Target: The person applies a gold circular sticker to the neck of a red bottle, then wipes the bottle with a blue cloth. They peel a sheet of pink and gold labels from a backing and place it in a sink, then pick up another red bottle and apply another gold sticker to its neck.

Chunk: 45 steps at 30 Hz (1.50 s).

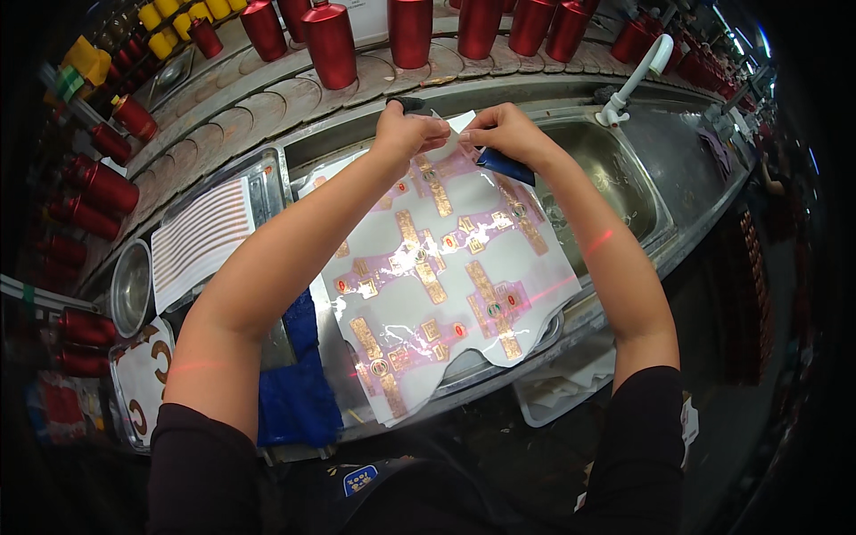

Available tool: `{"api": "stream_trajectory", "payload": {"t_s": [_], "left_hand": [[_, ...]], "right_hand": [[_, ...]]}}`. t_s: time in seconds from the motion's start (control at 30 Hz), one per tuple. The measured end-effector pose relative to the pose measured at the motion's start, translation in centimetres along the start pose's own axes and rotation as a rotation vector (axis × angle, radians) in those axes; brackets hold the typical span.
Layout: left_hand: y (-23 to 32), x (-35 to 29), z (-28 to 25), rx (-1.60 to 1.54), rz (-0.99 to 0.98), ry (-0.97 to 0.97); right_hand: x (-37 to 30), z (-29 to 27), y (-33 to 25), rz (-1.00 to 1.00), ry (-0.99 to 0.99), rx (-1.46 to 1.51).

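A large glossy white decal sheet (383, 259), printed in pink and gold with small red ovals, lies over a metal tray beside the sink. At its far edge my left hand (408, 134) is closed, its fingertips pinching a pale piece of the sheet. Facing it, my right hand (510, 135) pinches the same far part with thumb and forefinger. A dark blue flat piece (506, 167) sits just under my right hand; whether the hand holds it, I cannot tell. Something black (407, 103) shows behind my left hand, partly hidden.
Red metallic bottles (329, 45) stand along a slatted conveyor (259, 111) at the back. To the right is a sink (642, 209) of water with a white faucet (635, 82). At left are a striped sheet (201, 236), a metal bowl (132, 287) and blue cloth (299, 392).
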State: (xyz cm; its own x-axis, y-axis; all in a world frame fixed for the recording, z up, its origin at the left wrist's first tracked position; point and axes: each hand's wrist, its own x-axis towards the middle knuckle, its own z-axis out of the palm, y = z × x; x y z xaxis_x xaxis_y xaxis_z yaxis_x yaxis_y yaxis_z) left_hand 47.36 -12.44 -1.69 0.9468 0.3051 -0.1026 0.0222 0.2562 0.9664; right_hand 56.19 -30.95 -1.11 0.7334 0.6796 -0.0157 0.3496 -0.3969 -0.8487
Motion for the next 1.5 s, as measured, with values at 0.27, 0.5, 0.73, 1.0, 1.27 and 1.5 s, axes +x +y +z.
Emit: {"api": "stream_trajectory", "payload": {"t_s": [0.27, 0.5, 0.73, 1.0, 1.27, 1.5], "left_hand": [[-0.9, 0.5, 0.7, -0.020, -0.019, 0.028], [-1.1, 0.9, 0.8, -0.014, -0.036, 0.048], [-0.9, 1.0, 0.6, -0.051, -0.095, 0.017], [-1.3, 0.4, 0.4, 0.066, -0.029, -0.061], [-1.5, 0.7, -0.1, 0.043, 0.005, -0.079], [-1.7, 0.5, -0.1, 0.058, 0.024, -0.090]], "right_hand": [[0.0, -0.2, 0.1, 0.041, -0.026, 0.012], [0.8, 0.3, -0.1, 0.066, 0.000, 0.058], [1.8, 0.5, -0.4, 0.076, 0.053, 0.045], [3.7, 1.3, -0.7, 0.017, 0.129, 0.057], [4.0, 1.0, -0.1, 0.029, 0.050, 0.095], [3.7, 0.7, 0.0, 0.087, -0.002, 0.162]]}}
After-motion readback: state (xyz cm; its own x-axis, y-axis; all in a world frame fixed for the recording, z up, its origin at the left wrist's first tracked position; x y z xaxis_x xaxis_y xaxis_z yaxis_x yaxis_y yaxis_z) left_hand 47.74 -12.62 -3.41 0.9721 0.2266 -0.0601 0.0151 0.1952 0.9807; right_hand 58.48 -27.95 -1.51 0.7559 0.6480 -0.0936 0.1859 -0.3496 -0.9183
